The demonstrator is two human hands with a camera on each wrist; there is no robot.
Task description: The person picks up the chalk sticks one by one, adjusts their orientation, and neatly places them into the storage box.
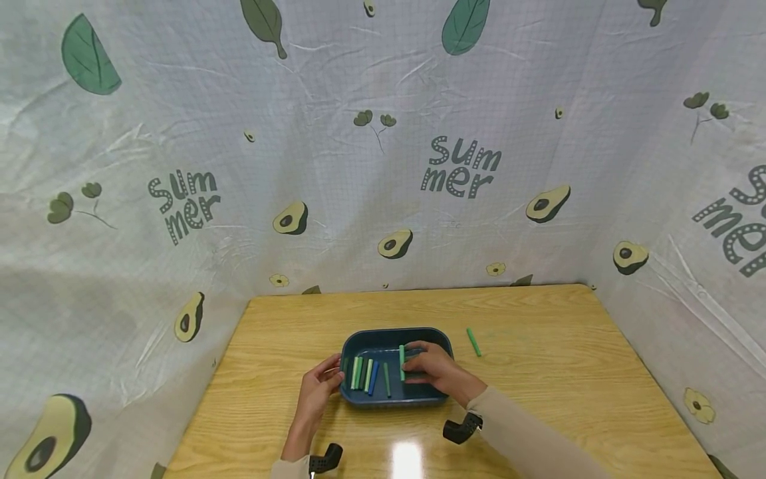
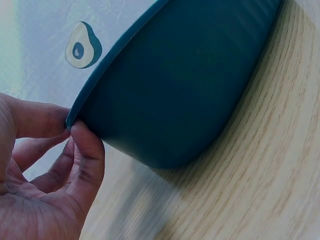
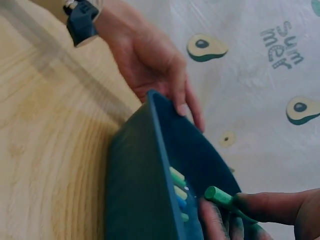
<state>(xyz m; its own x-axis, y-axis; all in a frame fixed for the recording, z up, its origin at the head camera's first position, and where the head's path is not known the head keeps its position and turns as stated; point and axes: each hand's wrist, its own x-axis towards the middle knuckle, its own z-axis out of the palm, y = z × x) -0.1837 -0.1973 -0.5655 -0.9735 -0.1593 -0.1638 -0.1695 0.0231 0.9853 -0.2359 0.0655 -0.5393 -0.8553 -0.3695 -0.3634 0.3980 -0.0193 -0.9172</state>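
A dark blue plastic bin (image 1: pixel 397 404) sits on the wooden table. At its left end, the thumb and fingers of my left hand (image 1: pixel 317 392) pinch the rim; the left wrist view shows this grip at the bin wall (image 2: pixel 170 90). Over the right part of the bin, my right hand (image 1: pixel 439 369) holds a green chalk stick (image 1: pixel 402 362) between thumb and fingers, its end (image 3: pixel 214 194) sticking out in the right wrist view. Several chalk sticks lie side by side at the bin's left, among them a blue chalk stick (image 1: pixel 374 378), with a dark green one (image 1: pixel 386 380) apart from them.
Another green chalk stick (image 1: pixel 474 342) lies on the table (image 1: pixel 538 372), right of the bin. Behind and at both sides hangs a pale printed sheet (image 1: pixel 335 166) with avocados and lettering. Each wrist wears a small black camera (image 1: pixel 461 429).
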